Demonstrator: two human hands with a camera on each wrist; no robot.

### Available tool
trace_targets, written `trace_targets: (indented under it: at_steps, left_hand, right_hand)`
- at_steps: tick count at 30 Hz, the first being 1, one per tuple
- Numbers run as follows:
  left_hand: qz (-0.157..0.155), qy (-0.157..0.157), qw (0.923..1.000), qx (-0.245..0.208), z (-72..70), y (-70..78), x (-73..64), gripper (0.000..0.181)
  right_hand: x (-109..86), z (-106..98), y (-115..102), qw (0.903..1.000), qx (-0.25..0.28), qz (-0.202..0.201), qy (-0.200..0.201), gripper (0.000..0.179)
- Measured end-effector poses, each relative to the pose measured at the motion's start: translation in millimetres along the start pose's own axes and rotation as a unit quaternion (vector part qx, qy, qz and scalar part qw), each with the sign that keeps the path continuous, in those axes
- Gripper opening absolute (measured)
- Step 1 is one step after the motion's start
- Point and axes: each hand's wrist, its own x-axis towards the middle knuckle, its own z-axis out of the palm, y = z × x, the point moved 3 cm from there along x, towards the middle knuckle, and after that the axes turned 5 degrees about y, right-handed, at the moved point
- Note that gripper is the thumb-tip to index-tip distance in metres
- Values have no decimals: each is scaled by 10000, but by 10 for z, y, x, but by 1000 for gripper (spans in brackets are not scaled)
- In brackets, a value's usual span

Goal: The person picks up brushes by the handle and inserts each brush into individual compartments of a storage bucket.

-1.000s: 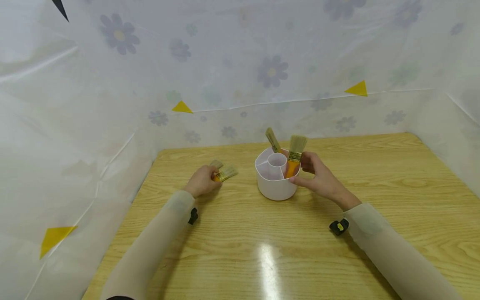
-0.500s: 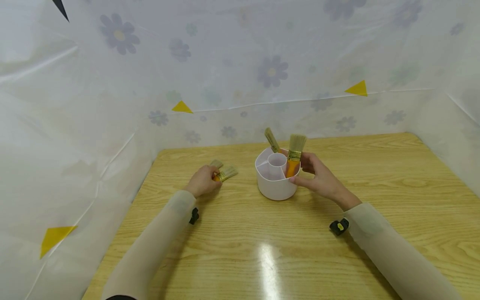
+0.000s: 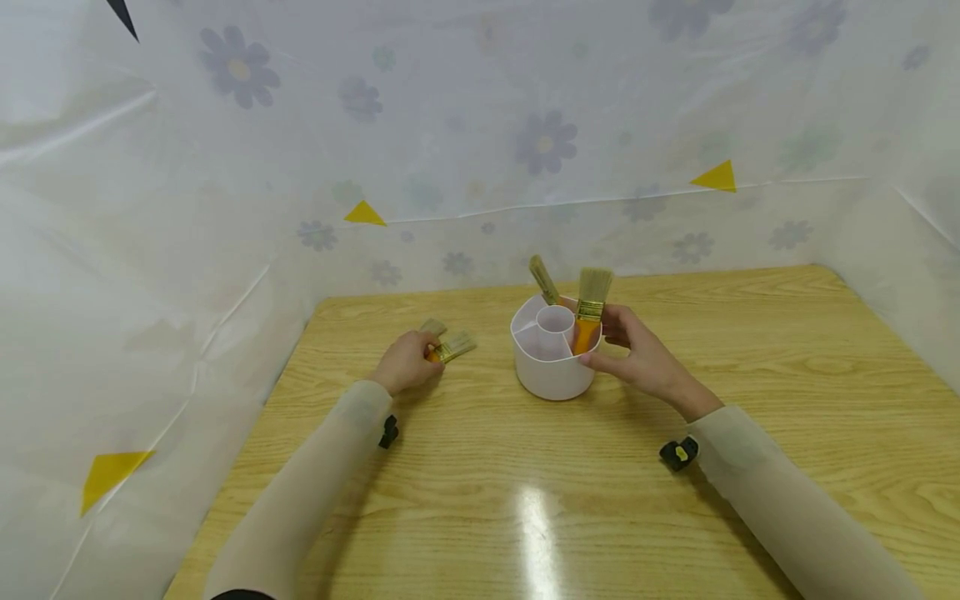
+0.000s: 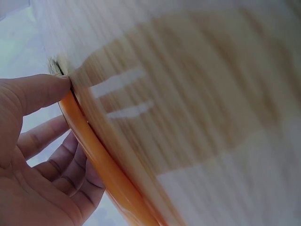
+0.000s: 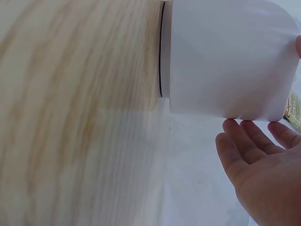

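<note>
My left hand pinches a paintbrush by its orange handle, thumb on one side and fingers on the other. The brush lies low over the table, bristles toward the right. Just behind it shows the bristle end of another paintbrush, the rest hidden by the hand. My right hand holds the right side of a white divided brush holder, its thumb at the rim and its fingertips against the wall. Two paintbrushes stand in the holder: a wide one at the right and a tilted one at the back.
The holder stands on a wood-grain table. A round tube rises in its middle, with compartments around it. White flower-printed sheeting closes off the back and both sides, with yellow tape pieces on it.
</note>
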Motion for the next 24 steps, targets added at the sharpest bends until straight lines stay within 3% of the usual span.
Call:
trace_targets:
  at_steps: [18,24]
  left_hand:
    - [-36,27,10000,20,20,-8,4,39]
    - [-23,25,10000,52,18,-8,9,40]
  right_hand:
    - [-10,-3,6,9999,37,-140,2,76]
    - [-44,-4,-144,10000,2,-51,-38,76]
